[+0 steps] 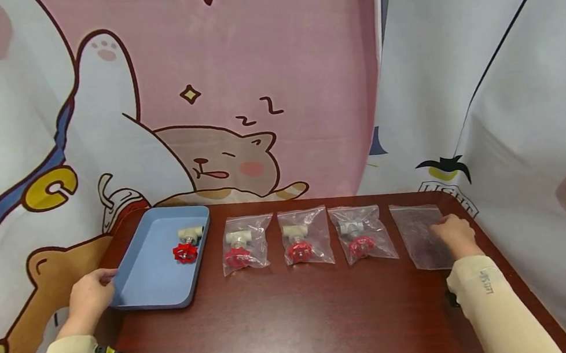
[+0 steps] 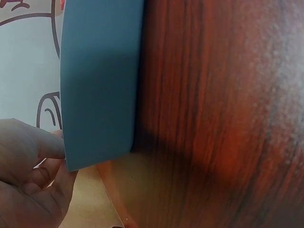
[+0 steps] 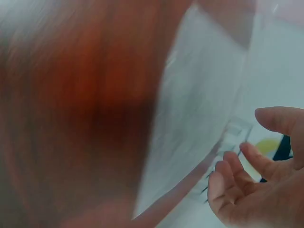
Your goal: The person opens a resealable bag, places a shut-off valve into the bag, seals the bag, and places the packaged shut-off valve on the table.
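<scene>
My left hand (image 1: pixel 91 297) grips the left edge of a blue tray (image 1: pixel 145 297) near its front corner. In the left wrist view the thumb and fingers (image 2: pixel 50 145) meet at the corner of the tray. A valve with a red handwheel and a pale body (image 1: pixel 186 253) lies in the tray, toward its right side. Over at the right, my right hand (image 1: pixel 456 235) is at the right edge of a flat clear plastic bag (image 1: pixel 418 237) with nothing visible inside. The right wrist view shows its thumb and fingers (image 3: pixel 256 161) apart, beside the bag.
Between the tray and the flat bag, three clear bags lie in a row, each with a red-wheeled valve: left (image 1: pixel 239 254), middle (image 1: pixel 298 244) and right (image 1: pixel 361 240). Printed cloth (image 1: pixel 274 55) hangs behind the brown table (image 1: pixel 290 327).
</scene>
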